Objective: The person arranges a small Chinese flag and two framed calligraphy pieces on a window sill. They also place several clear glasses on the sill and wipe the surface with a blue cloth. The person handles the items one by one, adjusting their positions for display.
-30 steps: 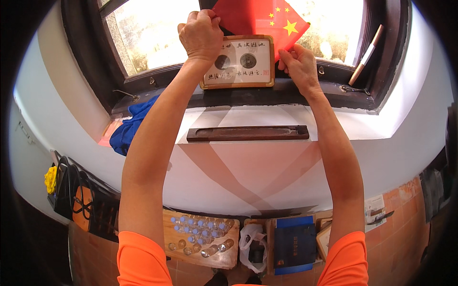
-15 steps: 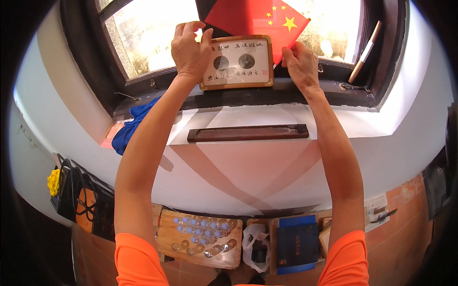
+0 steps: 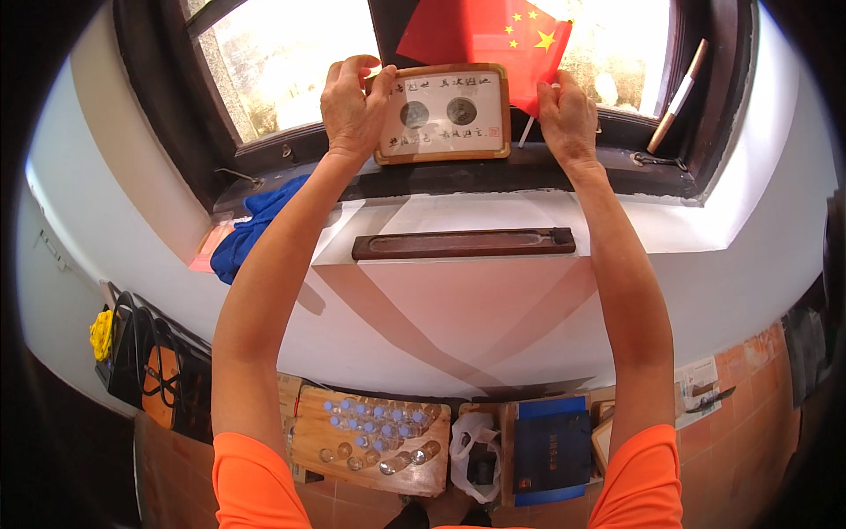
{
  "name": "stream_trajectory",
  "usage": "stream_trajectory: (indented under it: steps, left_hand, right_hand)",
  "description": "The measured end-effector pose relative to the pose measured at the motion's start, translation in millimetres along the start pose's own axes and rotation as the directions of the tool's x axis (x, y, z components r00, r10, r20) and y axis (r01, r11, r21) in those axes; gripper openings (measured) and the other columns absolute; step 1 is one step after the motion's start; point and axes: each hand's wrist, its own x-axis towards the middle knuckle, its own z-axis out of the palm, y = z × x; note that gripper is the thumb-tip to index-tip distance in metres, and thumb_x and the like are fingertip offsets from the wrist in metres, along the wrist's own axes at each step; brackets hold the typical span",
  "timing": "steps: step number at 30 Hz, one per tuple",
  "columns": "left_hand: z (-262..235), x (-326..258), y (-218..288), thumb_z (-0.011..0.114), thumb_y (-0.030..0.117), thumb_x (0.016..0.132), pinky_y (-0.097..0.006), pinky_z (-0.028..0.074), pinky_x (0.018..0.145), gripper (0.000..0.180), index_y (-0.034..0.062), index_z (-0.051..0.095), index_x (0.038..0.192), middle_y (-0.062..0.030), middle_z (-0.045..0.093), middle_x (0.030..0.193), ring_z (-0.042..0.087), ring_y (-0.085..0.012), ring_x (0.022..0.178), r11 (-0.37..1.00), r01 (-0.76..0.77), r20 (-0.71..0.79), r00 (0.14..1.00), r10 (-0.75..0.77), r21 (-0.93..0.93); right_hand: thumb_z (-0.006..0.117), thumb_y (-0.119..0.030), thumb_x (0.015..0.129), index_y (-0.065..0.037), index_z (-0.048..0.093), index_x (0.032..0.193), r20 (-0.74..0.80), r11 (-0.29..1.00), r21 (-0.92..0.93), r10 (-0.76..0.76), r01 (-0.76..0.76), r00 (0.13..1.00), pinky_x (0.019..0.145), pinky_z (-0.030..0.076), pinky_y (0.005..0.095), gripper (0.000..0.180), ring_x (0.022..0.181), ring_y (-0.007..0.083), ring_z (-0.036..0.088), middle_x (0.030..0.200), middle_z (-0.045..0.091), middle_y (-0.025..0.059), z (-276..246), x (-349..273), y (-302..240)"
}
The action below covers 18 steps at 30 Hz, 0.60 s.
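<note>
Left hand gripping left edge of wooden picture frame, thumb on front, fingers curled over top corner; frame upright on window ledge, near its middle, leaning toward the glass. Right hand just right of frame, closed on thin white stick of red flag; flag behind frame's top edge. Dark long tray on white sill below, blue cloth at sill's left end, brush leaning in right window corner

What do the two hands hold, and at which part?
The left hand grips the wooden framed picture at its upper left corner. The right hand holds the thin stick of the red flag beside the frame.
</note>
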Motion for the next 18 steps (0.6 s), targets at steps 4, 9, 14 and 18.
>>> stream_trajectory:
  steps: [4,9,14,18]
  left_hand:
    - [-1,7,0,0.071,0.035,0.085,-0.029,0.052,0.065,0.035,0.0038,0.068,0.101,-0.0091,0.065,0.093,0.064,-0.0157,0.081,1.000,-0.019,-0.032,0.999,0.019,0.016]
    - [4,22,3,0.073,0.044,0.082,-0.030,0.053,0.064,0.043,0.0047,0.068,0.099,-0.0109,0.067,0.094,0.066,-0.0170,0.077,0.996,0.052,0.010,0.999,-0.053,0.074]
    - [3,15,18,0.077,0.045,0.075,-0.034,0.053,0.071,0.051,0.0020,0.065,0.099,-0.0115,0.066,0.087,0.066,-0.0215,0.081,0.952,0.305,0.117,0.945,-0.306,0.024]
    - [6,11,15,0.079,0.042,0.074,-0.032,0.053,0.069,0.048,0.0027,0.065,0.097,-0.0081,0.065,0.084,0.064,-0.0174,0.077,0.845,0.441,0.126,0.897,-0.423,-0.304]
  right_hand:
    - [0.053,-0.024,0.091,-0.002,0.059,0.098,0.058,1.000,-0.006,0.000,0.000,0.998,0.076,0.049,0.0487,0.025,0.083,0.0418,0.065,0.082,0.068,0.0228,0,1,1]
    - [0.054,-0.023,0.091,-0.002,0.060,0.098,0.091,1.000,-0.004,-0.003,0.004,0.996,0.076,0.049,0.0491,0.023,0.084,0.0425,0.064,0.082,0.068,0.0226,3,0,0]
    - [0.055,-0.023,0.091,-0.004,0.061,0.097,0.091,0.999,0.029,0.011,-0.013,0.996,0.075,0.048,0.0487,0.021,0.084,0.0418,0.064,0.081,0.067,0.0221,3,0,2]
    - [0.056,-0.022,0.091,-0.003,0.060,0.094,0.068,0.983,0.180,-0.030,0.017,0.997,0.073,0.049,0.0461,0.020,0.083,0.0399,0.064,0.083,0.068,0.0195,4,-2,-2]
